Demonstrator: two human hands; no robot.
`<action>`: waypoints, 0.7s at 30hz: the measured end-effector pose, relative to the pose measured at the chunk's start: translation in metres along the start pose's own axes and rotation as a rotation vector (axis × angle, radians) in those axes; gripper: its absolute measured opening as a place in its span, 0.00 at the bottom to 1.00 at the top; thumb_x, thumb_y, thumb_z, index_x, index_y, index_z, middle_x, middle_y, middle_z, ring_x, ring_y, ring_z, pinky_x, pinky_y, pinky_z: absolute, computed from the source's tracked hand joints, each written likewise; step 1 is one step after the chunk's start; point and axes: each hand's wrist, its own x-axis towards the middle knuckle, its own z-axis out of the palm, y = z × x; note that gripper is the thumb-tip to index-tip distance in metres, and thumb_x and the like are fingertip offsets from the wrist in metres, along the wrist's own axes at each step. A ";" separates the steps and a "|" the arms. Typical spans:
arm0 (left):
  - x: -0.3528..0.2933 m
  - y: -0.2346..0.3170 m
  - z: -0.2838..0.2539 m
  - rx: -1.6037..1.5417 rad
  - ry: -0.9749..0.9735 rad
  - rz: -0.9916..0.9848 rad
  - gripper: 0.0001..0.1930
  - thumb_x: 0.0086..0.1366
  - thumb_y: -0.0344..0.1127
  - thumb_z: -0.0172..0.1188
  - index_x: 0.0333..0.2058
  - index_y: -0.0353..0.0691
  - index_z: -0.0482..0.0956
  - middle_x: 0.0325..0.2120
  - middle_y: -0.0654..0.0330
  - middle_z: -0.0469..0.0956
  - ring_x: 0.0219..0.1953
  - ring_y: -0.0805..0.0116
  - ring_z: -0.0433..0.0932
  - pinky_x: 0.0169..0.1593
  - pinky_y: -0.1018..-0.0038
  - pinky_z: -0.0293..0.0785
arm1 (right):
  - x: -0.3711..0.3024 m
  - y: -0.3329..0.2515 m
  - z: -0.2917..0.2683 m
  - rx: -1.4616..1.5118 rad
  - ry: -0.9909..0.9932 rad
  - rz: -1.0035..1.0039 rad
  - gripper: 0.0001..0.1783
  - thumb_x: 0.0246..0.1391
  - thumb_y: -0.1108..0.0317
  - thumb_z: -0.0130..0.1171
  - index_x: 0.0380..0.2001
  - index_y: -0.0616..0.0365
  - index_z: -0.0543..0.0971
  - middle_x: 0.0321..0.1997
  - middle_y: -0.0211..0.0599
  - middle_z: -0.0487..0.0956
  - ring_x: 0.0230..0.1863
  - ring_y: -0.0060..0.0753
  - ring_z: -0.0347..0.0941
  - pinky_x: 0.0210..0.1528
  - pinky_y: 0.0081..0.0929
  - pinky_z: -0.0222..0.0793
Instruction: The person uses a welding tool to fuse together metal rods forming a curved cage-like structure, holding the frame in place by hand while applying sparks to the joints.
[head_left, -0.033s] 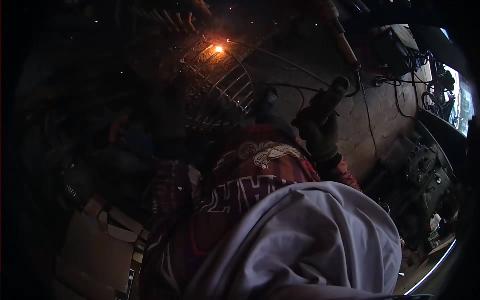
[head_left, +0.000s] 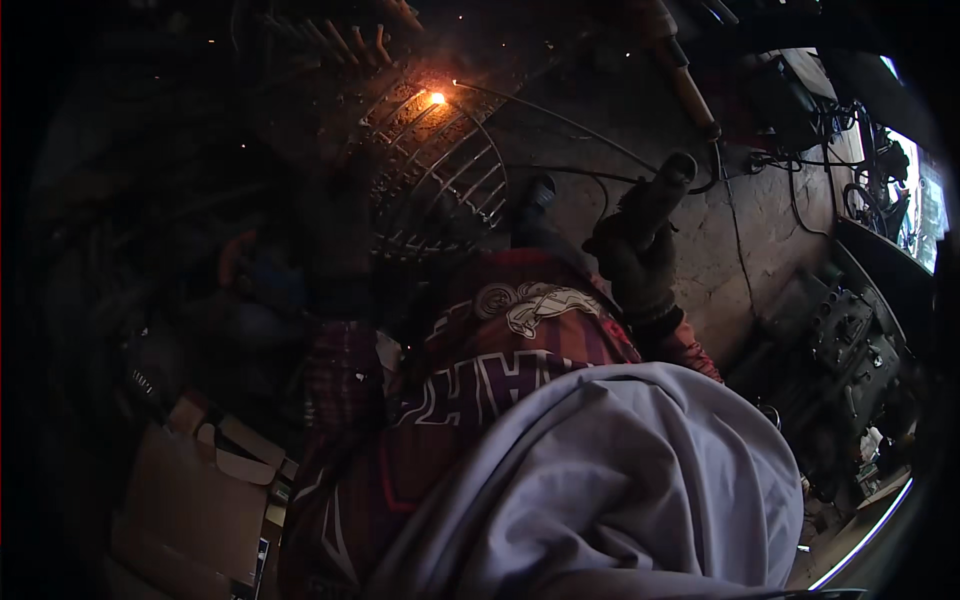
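My right hand (head_left: 640, 255), in a dark glove, is closed around a welding electrode holder (head_left: 674, 174). From it a thin welding rod (head_left: 560, 122) runs up and left. The rod's tip stands just beside an orange-hot spot (head_left: 437, 98) on a rounded metal grate (head_left: 465, 180) made of parallel bars within a curved rim. My left arm, in a dark plaid sleeve (head_left: 343, 370), reaches forward to the left of the grate. The left hand is lost in shadow, so its fingers and anything in them cannot be made out.
Several short metal bars (head_left: 345, 42) stick up beyond the grate. A long-handled tool (head_left: 690, 95) with a cable lies at upper right. More cables (head_left: 800, 165) cross the floor there. An opened cardboard box (head_left: 190, 500) is at lower left, and a dark case (head_left: 850, 340) is at right.
The surroundings look slightly lighter and the flying sparks have shifted. My right hand, the rod and the grate hold almost the same places.
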 end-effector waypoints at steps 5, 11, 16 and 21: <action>-0.005 0.030 0.007 0.441 0.012 0.033 0.21 0.69 0.43 0.63 0.52 0.33 0.81 0.43 0.55 0.85 0.45 0.69 0.81 0.52 0.71 0.75 | -0.001 0.004 -0.009 -0.128 -0.072 -0.048 0.33 0.56 0.63 0.67 0.59 0.60 0.64 0.37 0.37 0.82 0.32 0.27 0.80 0.30 0.22 0.72; -0.007 0.043 0.007 0.686 0.078 -0.112 0.28 0.62 0.60 0.66 0.33 0.34 0.81 0.25 0.55 0.77 0.30 0.69 0.72 0.38 0.65 0.69 | -0.001 0.001 -0.010 -0.191 -0.075 -0.009 0.32 0.56 0.61 0.68 0.58 0.59 0.65 0.37 0.35 0.82 0.33 0.27 0.81 0.31 0.22 0.73; -0.006 0.044 0.004 0.736 0.067 -0.172 0.29 0.63 0.61 0.65 0.41 0.35 0.85 0.33 0.52 0.85 0.37 0.67 0.81 0.43 0.67 0.73 | 0.000 0.008 -0.012 -0.174 -0.096 -0.017 0.34 0.54 0.58 0.70 0.58 0.59 0.66 0.38 0.37 0.82 0.34 0.30 0.82 0.32 0.23 0.74; -0.008 0.040 0.005 0.665 0.085 -0.106 0.29 0.63 0.61 0.64 0.39 0.34 0.85 0.30 0.51 0.83 0.33 0.63 0.80 0.40 0.65 0.73 | 0.001 0.007 -0.012 -0.170 -0.109 -0.003 0.35 0.53 0.56 0.72 0.57 0.59 0.66 0.38 0.37 0.81 0.35 0.30 0.81 0.34 0.23 0.74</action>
